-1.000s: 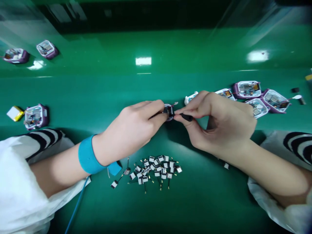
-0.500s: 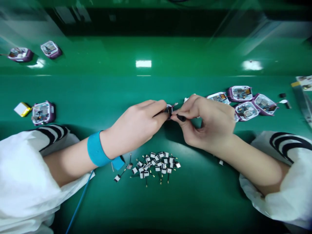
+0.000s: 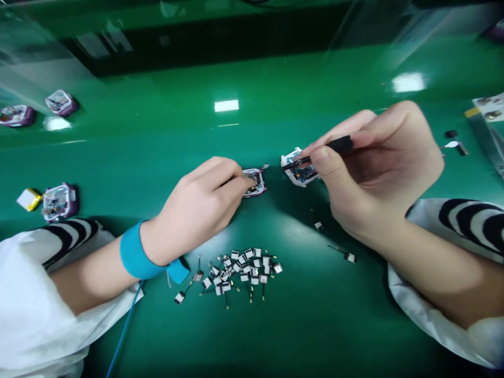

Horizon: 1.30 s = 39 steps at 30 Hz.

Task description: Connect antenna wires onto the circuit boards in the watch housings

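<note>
Tool (image 3: 342,145) pinched in fingers of right hand (image 3: 380,163), tip over white casing (image 3: 298,177); left of it on bench (image 3: 315,320), purple casing (image 3: 258,187) gripped by fingers of left hand (image 3: 200,205); small parts (image 3: 254,277) nearer.

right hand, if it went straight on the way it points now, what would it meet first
Probably the white-framed unit; the black tool in the right hand overlaps it in view, though contact is unclear. Beyond lies the purple-edged unit at the left hand.
</note>
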Tool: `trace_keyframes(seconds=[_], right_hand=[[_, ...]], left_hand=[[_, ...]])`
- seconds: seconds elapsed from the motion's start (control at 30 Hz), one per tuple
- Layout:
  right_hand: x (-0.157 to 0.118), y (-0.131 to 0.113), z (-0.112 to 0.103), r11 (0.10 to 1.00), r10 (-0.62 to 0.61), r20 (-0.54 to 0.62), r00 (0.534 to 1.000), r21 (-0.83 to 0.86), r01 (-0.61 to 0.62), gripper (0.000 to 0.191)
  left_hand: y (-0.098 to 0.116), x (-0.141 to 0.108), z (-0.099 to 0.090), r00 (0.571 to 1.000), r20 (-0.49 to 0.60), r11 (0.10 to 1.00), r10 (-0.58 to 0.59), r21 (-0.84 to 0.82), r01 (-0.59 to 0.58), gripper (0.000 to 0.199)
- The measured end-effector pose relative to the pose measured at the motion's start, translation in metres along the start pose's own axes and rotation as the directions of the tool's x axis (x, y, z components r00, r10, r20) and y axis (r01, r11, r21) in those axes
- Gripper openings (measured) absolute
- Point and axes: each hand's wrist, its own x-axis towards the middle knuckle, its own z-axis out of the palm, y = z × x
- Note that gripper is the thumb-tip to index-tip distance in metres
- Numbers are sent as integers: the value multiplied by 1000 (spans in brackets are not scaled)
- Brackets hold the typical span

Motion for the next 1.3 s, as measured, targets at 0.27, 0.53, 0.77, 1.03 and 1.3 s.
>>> trace_keyframes(seconds=[0.27,0.53,0.77,1.03,1.3], right_hand=[[-8,-7,-5,992,79,93,993,-104,-69,23],[18,-6,-15,961,209,518,829,-267,-75,12],[21,7,-4,902,219,746,628,-400,161,42],[15,3,-1,879,302,686,662,-470,85,52],[14,3,-1,854,295,676,675,-504,131,47]], left_hand=[[1,0,-2,1000,0,1000,-6,26,6,14],[2,-2,-4,998,52,999,-35,-39,38,16],[-2,0,-6,999,39,994,-16,-105,20,13],[8,2,-12,995,76,996,-70,-49,74,12],[12,2,-17,988,131,997,-77,16,76,15]])
